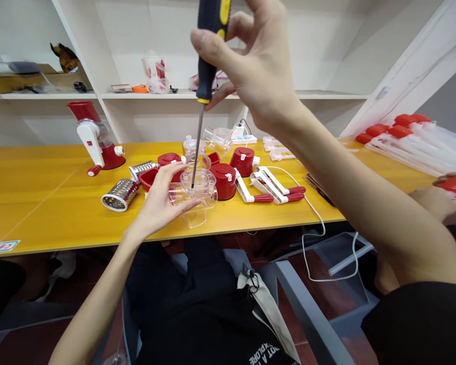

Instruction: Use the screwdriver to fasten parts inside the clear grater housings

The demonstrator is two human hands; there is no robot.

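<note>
My right hand (253, 61) grips a screwdriver (207, 71) by its black and yellow handle, raised high with the shaft pointing down. The tip reaches into the top of a clear plastic grater housing (197, 215) near the table's front edge. Around the left side of that housing, my left hand (165, 195) is closed, thumb at the front and fingers behind. Just behind it stand red bases (224, 182) and another clear housing (193, 147). Whether the tip touches a screw is too small to tell.
White crank arms with red handles (277, 190) lie to the right, beside a white cable (314, 213). Metal grater drums (121, 195) rest at left, below an assembled grater (95, 137). A co-worker's hand (437, 203) holds something red at far right, near bagged parts (421, 147).
</note>
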